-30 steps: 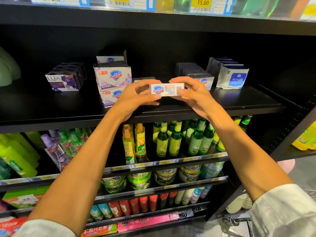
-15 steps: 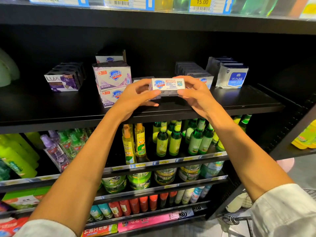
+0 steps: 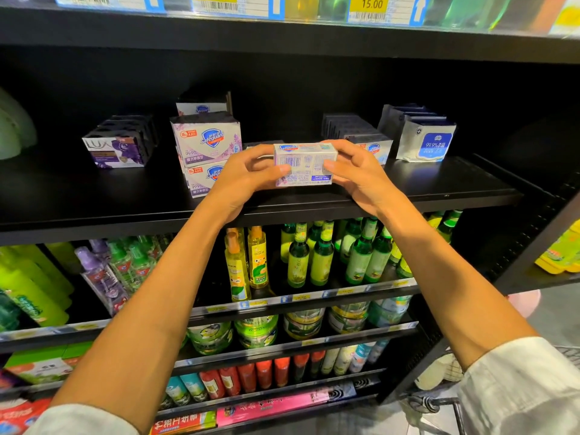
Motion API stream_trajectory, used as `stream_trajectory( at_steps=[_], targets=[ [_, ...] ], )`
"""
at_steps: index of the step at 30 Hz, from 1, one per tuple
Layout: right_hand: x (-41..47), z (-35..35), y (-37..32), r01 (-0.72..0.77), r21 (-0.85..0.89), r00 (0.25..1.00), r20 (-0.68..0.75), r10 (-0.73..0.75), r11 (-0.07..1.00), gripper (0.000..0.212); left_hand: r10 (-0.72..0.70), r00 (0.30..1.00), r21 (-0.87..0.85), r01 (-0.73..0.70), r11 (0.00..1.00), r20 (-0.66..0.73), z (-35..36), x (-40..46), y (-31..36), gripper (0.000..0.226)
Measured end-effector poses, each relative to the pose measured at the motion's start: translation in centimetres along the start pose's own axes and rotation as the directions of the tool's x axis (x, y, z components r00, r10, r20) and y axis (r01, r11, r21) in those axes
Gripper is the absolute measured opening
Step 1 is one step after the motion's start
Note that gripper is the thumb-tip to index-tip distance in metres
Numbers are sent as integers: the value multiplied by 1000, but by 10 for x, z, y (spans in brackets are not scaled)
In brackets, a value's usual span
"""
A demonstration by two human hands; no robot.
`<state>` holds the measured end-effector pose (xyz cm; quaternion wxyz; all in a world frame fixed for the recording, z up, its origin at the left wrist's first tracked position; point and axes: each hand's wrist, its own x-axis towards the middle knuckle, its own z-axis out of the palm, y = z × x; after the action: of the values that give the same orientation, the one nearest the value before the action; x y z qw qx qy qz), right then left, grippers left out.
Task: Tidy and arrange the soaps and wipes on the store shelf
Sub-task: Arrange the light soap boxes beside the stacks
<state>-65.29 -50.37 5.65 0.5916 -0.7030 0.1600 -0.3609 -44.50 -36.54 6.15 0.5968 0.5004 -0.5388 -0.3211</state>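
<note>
A white Safeguard soap box (image 3: pixel 303 164) is held between both hands just above the front of the black shelf (image 3: pixel 439 186), its barcode face turned toward me. My left hand (image 3: pixel 248 174) grips its left end and my right hand (image 3: pixel 357 174) grips its right end. To the left stands a stack of purple-white Safeguard soap packs (image 3: pixel 207 146), and further left a row of dark LUX soap boxes (image 3: pixel 117 149). Behind my right hand runs a row of Safeguard boxes (image 3: pixel 373 146). Wipes packs (image 3: pixel 425 142) stand at the right.
The shelf above carries price tags (image 3: pixel 372 4) and overhangs the work shelf. Below are green glass bottles (image 3: pixel 320 255), yellow bottles (image 3: pixel 238 268), spray bottles (image 3: pixel 103 274) and tins (image 3: pixel 257 331). A cart (image 3: pixel 439 400) stands at the lower right.
Both hands have rotated the soap box, so its barcode face now points at me instead of the narrow logo side. The box stays at about the same spot over the shelf.
</note>
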Motion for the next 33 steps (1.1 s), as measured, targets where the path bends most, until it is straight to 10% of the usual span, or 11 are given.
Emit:
stream_trajectory(
  at_steps=[8, 16, 33],
  targets=[
    [-4, -2, -4, 3, 53, 1000, -5, -2, 999, 52, -43, 999, 16, 43, 999, 7, 3, -1, 3, 32],
    [-2, 0, -3, -14, 79, 1000, -12, 15, 997, 43, 27, 993, 36, -32, 999, 113, -5, -1, 1, 82],
    [2, -2, -2, -3, 42, 994, 105, -2, 999, 72, 36, 999, 112, -39, 993, 35, -4, 3, -4, 70]
  ],
)
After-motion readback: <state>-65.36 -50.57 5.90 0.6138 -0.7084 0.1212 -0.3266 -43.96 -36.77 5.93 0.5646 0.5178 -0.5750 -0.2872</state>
